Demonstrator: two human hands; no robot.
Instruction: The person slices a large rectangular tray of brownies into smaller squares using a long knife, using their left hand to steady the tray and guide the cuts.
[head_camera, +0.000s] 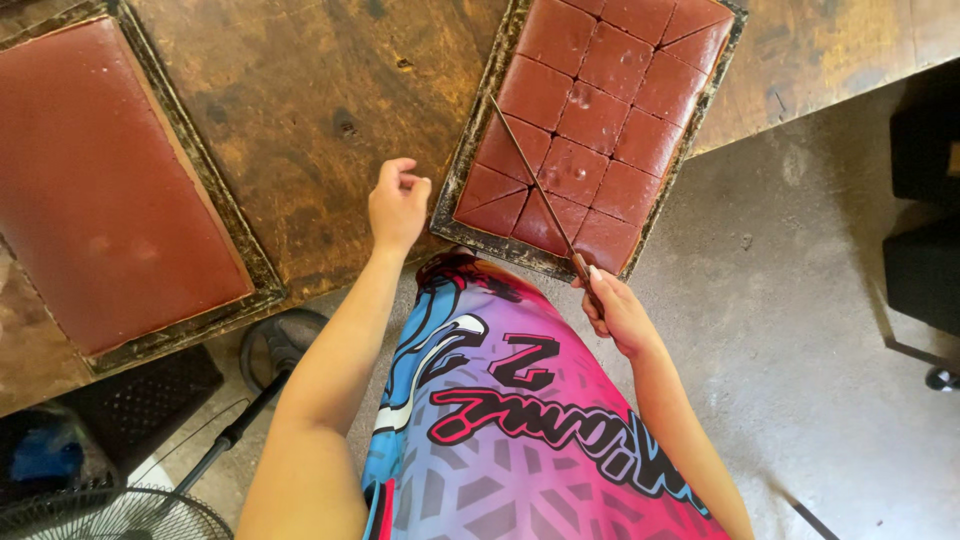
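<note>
A dark metal tray (468, 150) on the wooden table (300, 110) holds a reddish-brown slab (590, 120) cut into squares, with diagonal cuts at its near corner. My right hand (615, 310) grips the handle of a long thin knife (530, 170), whose blade lies diagonally across the near pieces. My left hand (397, 205) hovers just left of the tray's near corner, fingers loosely curled and holding nothing.
A second tray (235, 235) with an uncut reddish-brown slab (100, 190) sits at the left of the table. A fan (110, 515) on a stand is on the concrete floor below left. Dark furniture (925, 200) stands at the right edge.
</note>
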